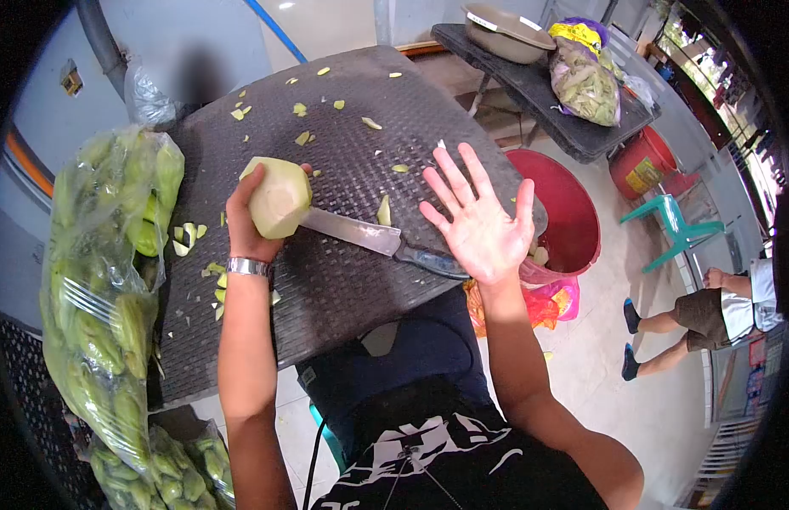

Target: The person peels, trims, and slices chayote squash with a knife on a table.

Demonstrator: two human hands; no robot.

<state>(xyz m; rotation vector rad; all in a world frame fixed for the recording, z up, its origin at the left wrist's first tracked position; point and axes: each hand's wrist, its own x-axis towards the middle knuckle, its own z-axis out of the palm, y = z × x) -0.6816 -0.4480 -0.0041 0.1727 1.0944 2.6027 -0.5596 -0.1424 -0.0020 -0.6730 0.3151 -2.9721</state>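
My left hand point(250, 223) is closed around a peeled, pale-green vegetable point(279, 200) with flat cut facets, held up over the table. A large knife point(356, 232) lies on the dark woven-pattern table point(326, 297). Its blade points toward the vegetable, and its dark handle reaches the table's right edge. My right hand point(486, 225) is spread open, palm up and holding nothing, near the knife handle. Green peelings point(302, 138) are scattered over the tabletop.
Clear bags of green produce point(101, 297) line the left side. A red tub point(573, 204) stands right of the table, near a red bucket point(642, 161) and green stool point(670, 229). A side table point(530, 102) bears a basin point(506, 36) and a bag. Another person point(709, 314) is at right.
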